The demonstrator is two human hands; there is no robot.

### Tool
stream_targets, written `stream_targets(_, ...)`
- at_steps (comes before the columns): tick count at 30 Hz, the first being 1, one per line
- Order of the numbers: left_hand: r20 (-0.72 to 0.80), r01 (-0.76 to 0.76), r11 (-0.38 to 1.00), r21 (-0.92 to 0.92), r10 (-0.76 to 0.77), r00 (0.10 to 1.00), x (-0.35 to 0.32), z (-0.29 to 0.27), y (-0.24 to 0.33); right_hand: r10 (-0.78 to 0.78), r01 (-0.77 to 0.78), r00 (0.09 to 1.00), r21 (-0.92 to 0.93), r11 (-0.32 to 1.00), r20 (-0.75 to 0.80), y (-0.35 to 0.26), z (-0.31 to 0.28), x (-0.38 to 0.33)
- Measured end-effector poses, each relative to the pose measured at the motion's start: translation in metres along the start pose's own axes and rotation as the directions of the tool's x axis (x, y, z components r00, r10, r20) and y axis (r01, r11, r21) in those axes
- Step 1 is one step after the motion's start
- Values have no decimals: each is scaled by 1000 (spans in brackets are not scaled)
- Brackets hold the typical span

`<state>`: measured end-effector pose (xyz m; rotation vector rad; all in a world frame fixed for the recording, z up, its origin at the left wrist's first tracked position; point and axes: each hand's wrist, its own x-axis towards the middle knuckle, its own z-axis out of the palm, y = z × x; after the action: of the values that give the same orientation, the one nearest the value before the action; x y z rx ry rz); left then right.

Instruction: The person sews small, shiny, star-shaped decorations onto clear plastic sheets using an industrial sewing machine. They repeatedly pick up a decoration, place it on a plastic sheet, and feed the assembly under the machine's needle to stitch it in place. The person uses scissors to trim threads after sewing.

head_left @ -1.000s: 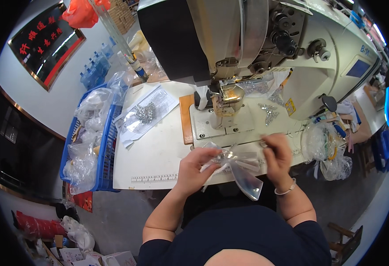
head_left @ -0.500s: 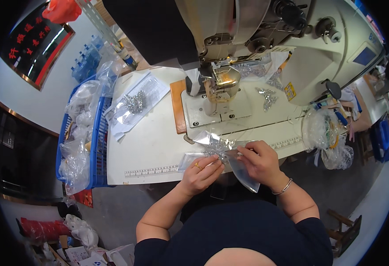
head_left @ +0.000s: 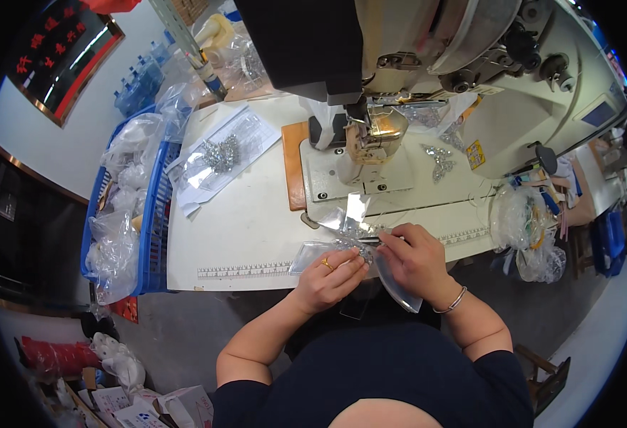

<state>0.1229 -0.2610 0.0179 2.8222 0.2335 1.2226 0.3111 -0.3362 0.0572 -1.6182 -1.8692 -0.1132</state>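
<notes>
At the near edge of the white table [head_left: 228,235], with bare room to the left, sits a clear plastic bag [head_left: 313,251]. Both the left hand [head_left: 330,277] and right hand [head_left: 415,258] pinch it (fingers curled), wrists bent inward

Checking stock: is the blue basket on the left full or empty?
Full: the blue basket is heaped above its rim with clear plastic bags.
</notes>
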Motion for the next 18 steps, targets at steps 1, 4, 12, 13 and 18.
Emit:
stream_targets(1, -7, 1, 1000, -3, -1, 1000, 0, 1, 0, 14, -14, 1000, -1, 1000, -5, -1, 1, 0)
stream_targets(4, -22, 3, 1000, -7, -3, 1000, -1, 2, 0, 28, -28, 1000, -30, 999, -5, -6, 0, 0)
stream_targets(12, -25, 0, 1000, -13, -1, 1000, -2, 2, -2, 79, -78, 997, 27, 997, -9, -3, 7, -2)
stream_targets(13, -23, -2, 1000, -8, 2, 1000, -2, 1, -1, 90, -89, 996, 49, 995, -12, -2, 8, -3)
stream_targets(18, -17, 12, 1000, -7, -13, 1000, -1, 1, 0, 113, -113, 994, 79, 990, 4, -3, 5, -5)
